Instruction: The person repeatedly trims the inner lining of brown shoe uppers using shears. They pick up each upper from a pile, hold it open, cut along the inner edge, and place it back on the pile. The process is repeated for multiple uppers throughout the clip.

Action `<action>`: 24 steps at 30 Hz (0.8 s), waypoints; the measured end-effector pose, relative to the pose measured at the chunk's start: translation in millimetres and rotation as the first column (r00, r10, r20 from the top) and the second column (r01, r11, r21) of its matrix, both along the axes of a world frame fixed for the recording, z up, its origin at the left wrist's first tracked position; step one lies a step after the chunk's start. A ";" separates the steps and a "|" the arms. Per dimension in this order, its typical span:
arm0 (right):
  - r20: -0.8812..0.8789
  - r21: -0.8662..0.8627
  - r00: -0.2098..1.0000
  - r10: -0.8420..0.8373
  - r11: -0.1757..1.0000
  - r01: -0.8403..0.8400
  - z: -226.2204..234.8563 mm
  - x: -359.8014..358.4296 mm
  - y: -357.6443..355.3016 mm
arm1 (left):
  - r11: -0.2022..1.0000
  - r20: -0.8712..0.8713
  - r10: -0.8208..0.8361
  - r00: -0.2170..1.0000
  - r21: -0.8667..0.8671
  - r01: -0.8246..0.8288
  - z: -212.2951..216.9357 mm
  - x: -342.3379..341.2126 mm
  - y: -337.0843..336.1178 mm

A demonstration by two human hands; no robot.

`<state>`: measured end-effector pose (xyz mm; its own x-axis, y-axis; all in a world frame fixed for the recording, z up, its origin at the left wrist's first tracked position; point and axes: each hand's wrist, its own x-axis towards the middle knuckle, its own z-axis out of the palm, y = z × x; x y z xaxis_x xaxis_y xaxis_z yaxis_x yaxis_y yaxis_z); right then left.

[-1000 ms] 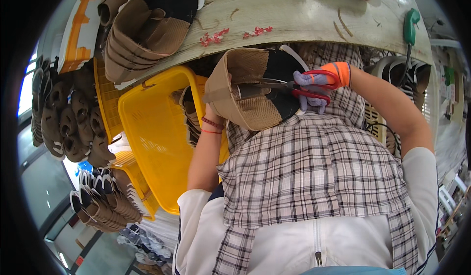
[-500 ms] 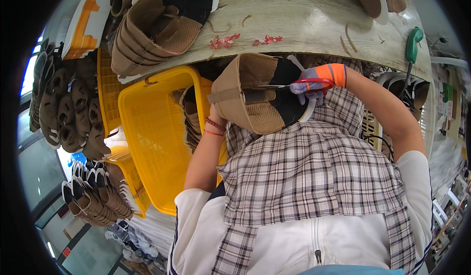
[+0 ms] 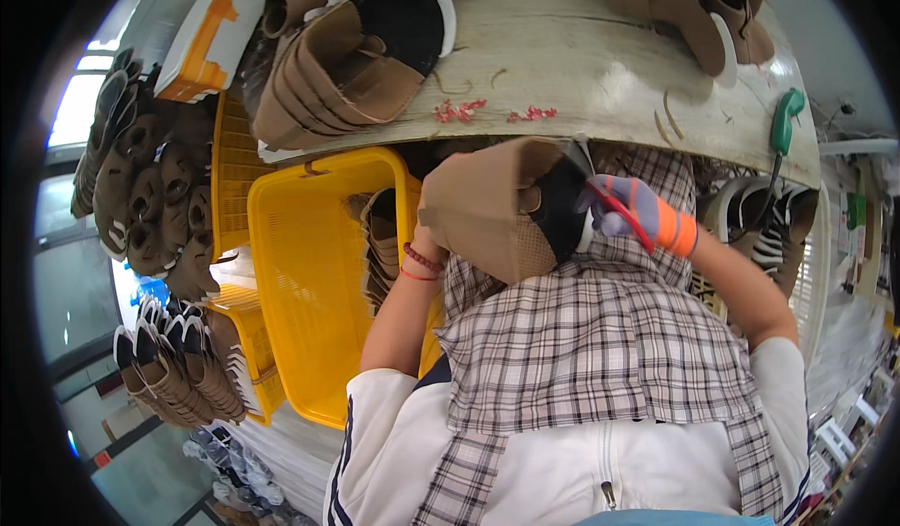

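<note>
A brown fabric shoe upper with a black part at its right side is held up over my lap, just below the table edge. My left hand, bare and with a red bead bracelet at the wrist, grips its left side; most of the fingers are hidden behind the fabric. My right hand, in a grey and orange glove, is closed round a pair of red-handled scissors beside the black part. The blades are hard to make out. A checked apron covers my lap.
A pale table ahead carries nested brown uppers, red scraps and more shoes. At left stands a yellow basket with uppers inside. A green-handled tool is at the table's right edge.
The scissors have come out of the upper's opening and turned upward with my right hand, which moved slightly down and right. The upper has rotated, showing more of its outer side.
</note>
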<state>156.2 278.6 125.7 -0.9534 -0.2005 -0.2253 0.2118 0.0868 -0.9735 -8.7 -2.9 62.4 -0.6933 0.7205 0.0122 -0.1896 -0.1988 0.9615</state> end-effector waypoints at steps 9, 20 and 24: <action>0.066 -0.641 0.904 -0.423 0.676 0.363 34.6 30.0 -37.1 | 0.992 -0.996 0.079 0.050 0.073 -0.102 182.9 -5.2 72.1; -0.314 -0.060 0.783 -0.536 0.835 0.547 101.2 -42.1 -82.4 | 0.971 -0.952 -0.045 0.303 -0.113 -0.210 160.5 -39.1 39.3; -0.574 0.030 0.631 -0.522 0.757 0.653 106.1 -130.1 -77.1 | 0.787 -0.990 0.130 0.063 0.065 -0.613 174.7 -124.4 -20.1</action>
